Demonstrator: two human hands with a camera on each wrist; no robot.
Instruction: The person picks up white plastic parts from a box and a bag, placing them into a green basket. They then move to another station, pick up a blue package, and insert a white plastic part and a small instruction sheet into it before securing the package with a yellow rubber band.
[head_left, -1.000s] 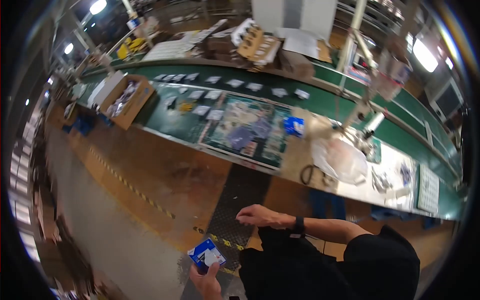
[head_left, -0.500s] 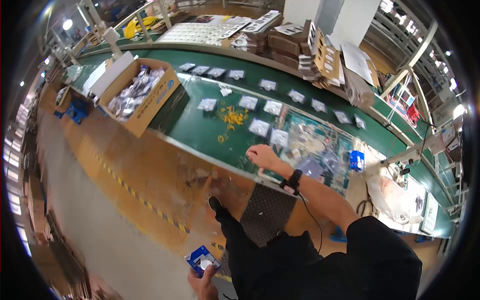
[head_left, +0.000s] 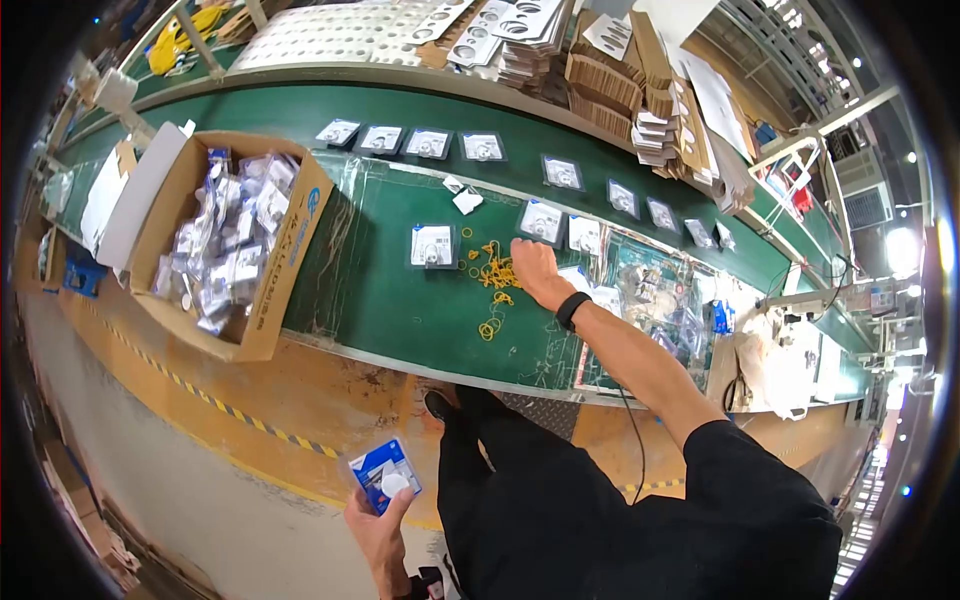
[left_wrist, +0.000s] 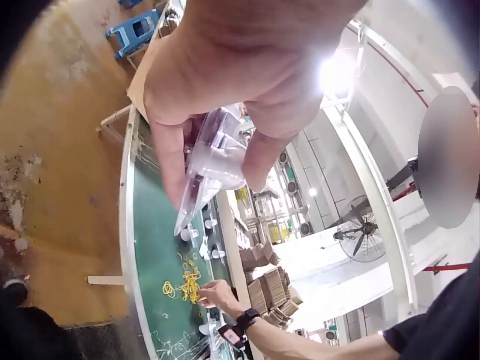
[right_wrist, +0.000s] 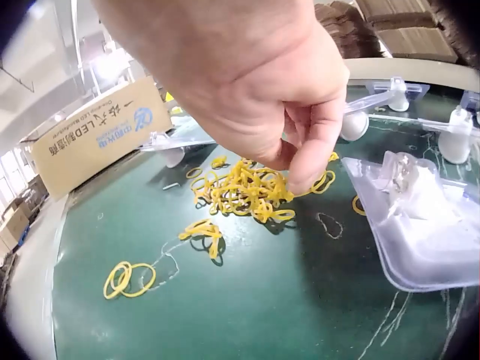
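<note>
In the head view my left hand [head_left: 380, 540] holds a blue-and-white card pack [head_left: 378, 462] with a clear cover, low over the floor. The left wrist view shows the clear plastic pack [left_wrist: 214, 161] gripped between thumb and fingers. At the edge of a loose pile of yellow rubber bands [right_wrist: 244, 187], my right hand [right_wrist: 255, 90] has its fingers curled and thumb and finger pinched at some bands. The same pile [head_left: 493, 268] lies on the green bench, right under my right hand [head_left: 542, 275]. Clear packs with white pieces [head_left: 432, 246] lie around it.
An open carton [head_left: 285, 270] full of wrapped pieces stands left on the bench [head_left: 370, 325]. Packs [head_left: 428, 143] form a row farther back. Cardboard stacks [head_left: 605, 90] stand behind, and a plastic bag [head_left: 770, 362] lies at right. A cable hangs beside the bench.
My right hand has moved over the bench to the yellow rubber bands. The bench and carton appear nearer. My left hand still holds the pack.
</note>
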